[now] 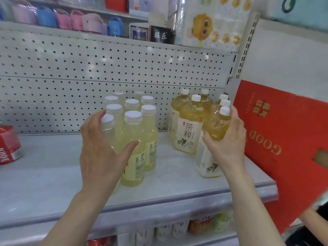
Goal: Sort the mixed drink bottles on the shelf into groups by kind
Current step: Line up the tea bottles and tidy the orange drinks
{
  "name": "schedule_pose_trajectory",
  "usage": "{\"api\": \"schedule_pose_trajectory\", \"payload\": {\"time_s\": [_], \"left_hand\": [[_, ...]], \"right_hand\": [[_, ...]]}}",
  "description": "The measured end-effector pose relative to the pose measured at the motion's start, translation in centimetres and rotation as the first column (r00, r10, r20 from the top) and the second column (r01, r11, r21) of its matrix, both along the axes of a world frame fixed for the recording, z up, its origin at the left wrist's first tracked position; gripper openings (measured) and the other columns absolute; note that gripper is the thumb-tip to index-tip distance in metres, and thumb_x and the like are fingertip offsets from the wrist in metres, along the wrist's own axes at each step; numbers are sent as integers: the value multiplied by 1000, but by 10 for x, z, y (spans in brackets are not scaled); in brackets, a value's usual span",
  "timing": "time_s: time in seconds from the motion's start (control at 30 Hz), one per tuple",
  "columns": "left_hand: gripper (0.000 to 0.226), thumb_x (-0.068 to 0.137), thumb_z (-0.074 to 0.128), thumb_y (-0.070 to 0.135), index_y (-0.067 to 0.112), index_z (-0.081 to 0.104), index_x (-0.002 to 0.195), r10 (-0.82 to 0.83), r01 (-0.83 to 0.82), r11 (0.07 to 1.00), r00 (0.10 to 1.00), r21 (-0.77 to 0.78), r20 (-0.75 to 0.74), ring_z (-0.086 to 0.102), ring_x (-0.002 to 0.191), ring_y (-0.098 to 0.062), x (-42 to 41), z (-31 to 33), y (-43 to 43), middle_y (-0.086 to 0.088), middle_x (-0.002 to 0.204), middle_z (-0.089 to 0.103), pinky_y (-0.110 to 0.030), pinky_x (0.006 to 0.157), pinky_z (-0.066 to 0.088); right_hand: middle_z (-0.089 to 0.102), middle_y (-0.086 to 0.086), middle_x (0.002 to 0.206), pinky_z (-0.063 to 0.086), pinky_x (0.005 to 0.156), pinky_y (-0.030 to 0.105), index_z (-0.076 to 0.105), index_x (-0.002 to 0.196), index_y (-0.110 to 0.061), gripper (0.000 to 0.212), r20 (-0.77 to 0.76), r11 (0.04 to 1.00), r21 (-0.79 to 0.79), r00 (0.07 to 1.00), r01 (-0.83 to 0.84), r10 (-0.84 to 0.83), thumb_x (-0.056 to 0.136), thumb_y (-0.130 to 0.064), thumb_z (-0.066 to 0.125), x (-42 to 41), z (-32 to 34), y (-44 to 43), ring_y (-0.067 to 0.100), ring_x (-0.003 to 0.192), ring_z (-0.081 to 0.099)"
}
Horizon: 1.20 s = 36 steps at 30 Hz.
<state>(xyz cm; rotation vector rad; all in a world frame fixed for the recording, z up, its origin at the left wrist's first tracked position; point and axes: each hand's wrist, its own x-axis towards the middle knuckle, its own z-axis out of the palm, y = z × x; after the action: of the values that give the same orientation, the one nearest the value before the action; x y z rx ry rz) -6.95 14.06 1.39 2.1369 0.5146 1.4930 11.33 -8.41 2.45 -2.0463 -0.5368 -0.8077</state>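
Sorting state: looks near done. Two kinds on the shelf [53, 166], each bunched together, with a gap between the bunches.
Step in hand: my read is that it's seating the last tea bottle [217, 129] into its group and squaring up both bunches.
Right grip [230, 141]: closed round the tea bottle's shoulder. Fingers curl across its front and the thumb is up beside the white cap. It's holding, not just touching.
Tea bottle: inside the right grip, leaning a little, cap toward the thumb. Can't tell if the base is on the shelf or just off it.
Tea group [190, 125]: just beyond the right grip on the finger side. Amber, white caps, one label facing out.
Left grip [103, 153]: wide, fingers spread and fairly straight, nothing clamped. Palm is against the front-left pale bottle [108, 121], and the thumb lies across the bottle next to it.
Pale bottles [134, 132]: packed in rows directly beyond the left grip. White caps, bottles touching one another.
Red box [284, 130]: just outside the back of the right grip, leaning in. Tight on that side.
How to do it well: set the tea bottle down upright with the base flat and touching its neighbours before letting go. It's tall on a narrow base, so a tilted release could tip it into the group. Keep the wrist off the red box.
Left side: push low on the bodies, not at the caps, so the front row slides rather than topples. Keep the gap between kinds.
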Motion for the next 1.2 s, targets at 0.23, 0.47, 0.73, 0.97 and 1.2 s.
{"api": "schedule_pose_trajectory", "payload": {"time_s": [0.23, 0.47, 0.73, 0.97, 1.2], "left_hand": [[101, 64, 89, 35, 25, 28, 144, 18, -18, 998, 1000, -53, -5, 37, 137, -20, 0, 2, -1, 4, 145, 31, -37, 96, 39], [101, 66, 88, 36, 25, 27, 146, 31, -33, 996, 999, -83, -27, 35, 136, -15, -2, 0, -2, 4, 147, 32, -33, 98, 36], [108, 74, 83, 38, 29, 12, 155, -5, -2, 996, 997, -88, -73, 36, 137, -21, -9, 1, -4, -2, 149, 33, -41, 99, 40], [91, 92, 65, 33, 22, 3, 158, -187, 167, 980, 960, -109, -207, 30, 145, -20, -38, -2, 16, 0, 161, 27, -39, 112, 32], [64, 97, 59, 33, 19, 32, 154, -185, 240, 969, 866, 60, -465, 39, 137, -23, -97, -16, 62, -3, 151, 42, -34, 110, 35]], "right_hand": [[38, 7, 152, 30, 115, 44, 17, 158, -22, 97, 49, 998, -61, 998, -27, 30, 82, -33, 77, 12, -1, -12, 27, 138, 35], [37, 13, 148, 35, 111, 50, 11, 159, -25, 103, 66, 992, -105, 996, 70, -63, 81, -39, 77, 15, -4, -7, 32, 131, 36], [37, 21, 148, 42, 105, 53, 5, 160, -19, 104, 68, 978, -164, 991, 127, -118, 85, -46, 72, 3, -1, -9, 39, 131, 40], [36, 27, 149, 33, 112, 57, 23, 156, -5, 85, 77, 928, -234, 957, 291, -281, 90, -34, 69, -36, 14, 8, 45, 138, 34], [46, 18, 143, 35, 111, 46, 45, 145, -6, 53, 230, 969, -245, 973, 28, 30, 96, -16, 59, -145, 26, 104, 36, 135, 41]]}}
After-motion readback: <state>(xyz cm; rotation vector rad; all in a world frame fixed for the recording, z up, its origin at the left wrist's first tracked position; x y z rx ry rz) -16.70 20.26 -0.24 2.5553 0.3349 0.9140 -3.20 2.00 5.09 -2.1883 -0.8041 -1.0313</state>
